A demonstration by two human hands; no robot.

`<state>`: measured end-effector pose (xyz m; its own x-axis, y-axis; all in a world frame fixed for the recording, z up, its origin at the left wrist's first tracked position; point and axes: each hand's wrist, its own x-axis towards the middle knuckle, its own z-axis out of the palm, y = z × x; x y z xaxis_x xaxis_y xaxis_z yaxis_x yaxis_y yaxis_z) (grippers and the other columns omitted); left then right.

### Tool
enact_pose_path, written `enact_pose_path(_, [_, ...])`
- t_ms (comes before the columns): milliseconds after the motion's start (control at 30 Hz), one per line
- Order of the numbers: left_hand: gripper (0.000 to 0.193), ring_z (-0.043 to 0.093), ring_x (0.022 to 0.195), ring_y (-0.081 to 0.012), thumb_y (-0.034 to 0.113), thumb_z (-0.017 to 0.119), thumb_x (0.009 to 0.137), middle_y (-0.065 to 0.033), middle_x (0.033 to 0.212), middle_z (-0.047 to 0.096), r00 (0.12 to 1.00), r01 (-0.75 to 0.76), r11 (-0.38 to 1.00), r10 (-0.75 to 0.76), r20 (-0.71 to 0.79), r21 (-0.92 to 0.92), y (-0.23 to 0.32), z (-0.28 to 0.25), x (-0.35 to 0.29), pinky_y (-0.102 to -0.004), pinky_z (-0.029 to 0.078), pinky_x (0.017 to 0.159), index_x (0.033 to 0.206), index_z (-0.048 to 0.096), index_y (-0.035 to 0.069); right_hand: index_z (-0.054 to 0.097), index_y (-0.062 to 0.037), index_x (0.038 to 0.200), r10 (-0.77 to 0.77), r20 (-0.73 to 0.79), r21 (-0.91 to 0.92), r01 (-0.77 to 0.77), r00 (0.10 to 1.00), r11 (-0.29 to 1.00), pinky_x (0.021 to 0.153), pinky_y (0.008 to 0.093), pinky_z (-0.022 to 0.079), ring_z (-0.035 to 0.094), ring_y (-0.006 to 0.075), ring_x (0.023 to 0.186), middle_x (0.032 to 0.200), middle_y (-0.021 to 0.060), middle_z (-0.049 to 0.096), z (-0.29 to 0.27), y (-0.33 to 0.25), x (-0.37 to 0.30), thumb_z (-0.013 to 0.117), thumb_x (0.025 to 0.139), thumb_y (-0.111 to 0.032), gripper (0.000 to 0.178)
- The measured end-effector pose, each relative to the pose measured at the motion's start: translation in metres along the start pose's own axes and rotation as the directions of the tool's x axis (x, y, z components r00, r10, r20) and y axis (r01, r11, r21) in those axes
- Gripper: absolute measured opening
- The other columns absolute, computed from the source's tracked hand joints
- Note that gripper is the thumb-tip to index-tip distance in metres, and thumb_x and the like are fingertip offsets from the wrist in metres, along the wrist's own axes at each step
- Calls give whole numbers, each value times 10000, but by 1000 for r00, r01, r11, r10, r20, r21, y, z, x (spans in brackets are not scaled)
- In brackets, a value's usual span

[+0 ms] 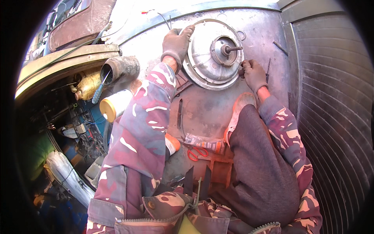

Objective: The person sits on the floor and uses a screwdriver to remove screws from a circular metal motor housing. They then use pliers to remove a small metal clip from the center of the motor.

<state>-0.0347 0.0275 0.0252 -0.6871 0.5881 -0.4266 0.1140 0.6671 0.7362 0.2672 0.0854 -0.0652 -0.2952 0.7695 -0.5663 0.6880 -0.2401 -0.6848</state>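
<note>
A round, silvery metal motor housing (200,58) with a shaft (233,49) sticking out of its centre stands tilted on the worn metal surface. My left hand (176,43), in a grey-brown glove, grips the housing's upper left rim. My right hand (255,75), gloved alike, is at the lower right edge of the housing with its fingers pinched together. A small dark piece seems to be at those fingertips, too small to name. Under the housing's lower left side, part of a reddish metal frame (183,84) shows.
Red-handled scissors (198,153) and a printed plastic packet (205,142) lie between my feet. To the left are a metal can (126,69) with a blue-handled screwdriver (97,93) and a yellow-lidded white container (113,107). A ribbed metal shutter (335,78) borders the right.
</note>
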Motion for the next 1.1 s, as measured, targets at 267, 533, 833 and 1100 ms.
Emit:
enact_pose_path(267, [597,715,1094,-229,391,824,984,-169,1193,766,995,72,984,-59,81,-163,8,-1,19,-323,553,980,1283,690,-109,761,-11,1082,0,-98,20,2,995,1000,795,354,596,795,193,832,877,95,825,-17,-11,1,647,1060,-324,334])
enact_pose_path(533, [653,701,1201,-288,415,817,980,-226,1291,741,989,28,973,7,151,-229,-6,-1,42,-360,515,1079,1338,682,-114,754,11,1165,-171,71,104,163,983,981,854,358,603,798,215,939,1011,136,828,-28,1,7,646,1083,-327,365])
enact_pose_path(833, [738,690,1244,-346,430,817,973,-280,1351,702,985,31,978,5,173,-206,-10,-4,49,-386,500,1118,1382,617,-151,765,-25,1203,-218,106,55,213,970,975,870,370,602,789,234,950,1045,139,824,-31,1,11,647,1086,-341,357])
enact_pose_path(1100, [707,689,1242,-319,422,821,976,-259,1353,712,974,25,952,45,222,-304,-16,-4,57,-372,499,1114,1371,634,-133,779,-109,1236,-365,109,-158,379,924,912,892,408,607,778,325,1037,1132,153,803,-41,-1,17,688,1060,-372,329])
